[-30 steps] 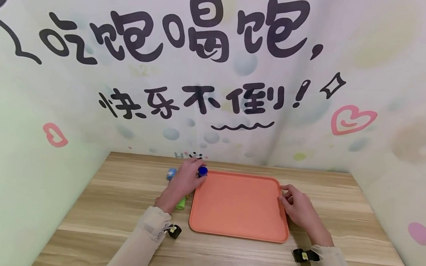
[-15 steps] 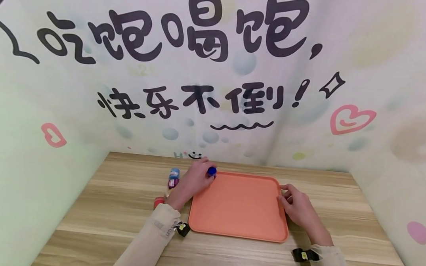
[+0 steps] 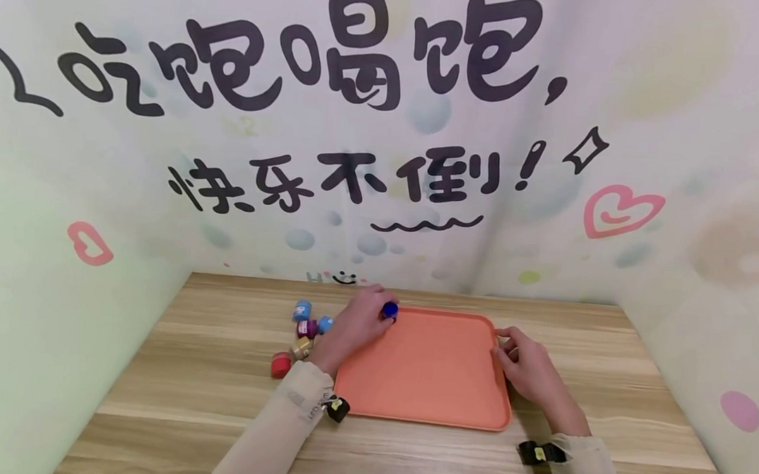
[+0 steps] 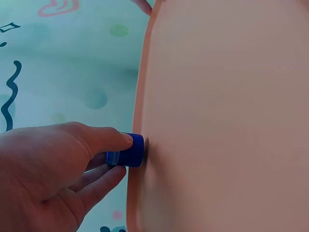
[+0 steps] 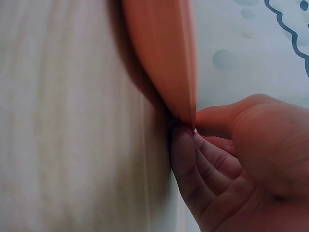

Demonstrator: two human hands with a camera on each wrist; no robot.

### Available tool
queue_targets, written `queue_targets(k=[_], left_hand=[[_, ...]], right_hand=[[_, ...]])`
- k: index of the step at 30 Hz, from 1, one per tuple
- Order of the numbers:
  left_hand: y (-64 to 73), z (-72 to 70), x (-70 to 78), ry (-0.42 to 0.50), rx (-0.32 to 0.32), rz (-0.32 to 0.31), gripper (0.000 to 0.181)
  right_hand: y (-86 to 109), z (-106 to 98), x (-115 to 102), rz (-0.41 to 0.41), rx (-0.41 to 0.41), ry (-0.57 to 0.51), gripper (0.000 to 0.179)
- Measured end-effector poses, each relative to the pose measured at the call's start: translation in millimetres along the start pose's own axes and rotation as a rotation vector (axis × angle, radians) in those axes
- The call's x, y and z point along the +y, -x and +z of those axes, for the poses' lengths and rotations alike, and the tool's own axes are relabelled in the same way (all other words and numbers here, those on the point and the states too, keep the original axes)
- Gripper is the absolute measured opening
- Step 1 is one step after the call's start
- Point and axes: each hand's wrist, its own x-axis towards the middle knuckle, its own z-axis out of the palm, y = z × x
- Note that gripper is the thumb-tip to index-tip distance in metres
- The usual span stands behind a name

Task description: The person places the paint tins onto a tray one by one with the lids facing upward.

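In the head view my left hand (image 3: 359,322) is over the back left corner of the orange tray (image 3: 431,370). Between thumb and fingers it holds a small dark blue jar (image 4: 131,152), which overlaps the tray's rim in the left wrist view. My right hand (image 3: 529,367) pinches the tray's right edge; the right wrist view has the thumb on one side of the rim and the fingers (image 5: 186,162) on the other. Left of the tray are a red jar (image 3: 281,365), a tan jar (image 3: 302,347), a purple jar (image 3: 307,328) and a light blue jar (image 3: 302,311).
Another light blue jar (image 3: 325,324) is partly hidden behind the left hand. All stand or lie on a wood-grain table (image 3: 176,376). A printed wall cloth (image 3: 258,246) rises directly behind the table's back edge.
My left hand has moved right with the blue jar, along the tray's back left corner, uncovering several jars; a green one is now hidden. The right hand stays at the tray's edge.
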Motion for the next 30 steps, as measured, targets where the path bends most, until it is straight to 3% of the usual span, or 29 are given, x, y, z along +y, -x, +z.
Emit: queue_targets(k=[15,25,30], left_hand=[[0.4,5.3,1.7,0.033,-0.028,-0.039,0.034],[3.3,8.0,-1.6,0.017,-0.011,-0.026,0.033],[7.1,6.3,-0.2,0.014,-0.012,-0.036,0.045]], right_hand=[[-0.6,0.6,2.4,0.01,-0.006,0.001,0.039],[0.9,0.7,0.8,-0.006,0.004,0.005,0.037],[0.0,0.5,0.0,-0.006,0.004,0.005,0.038]])
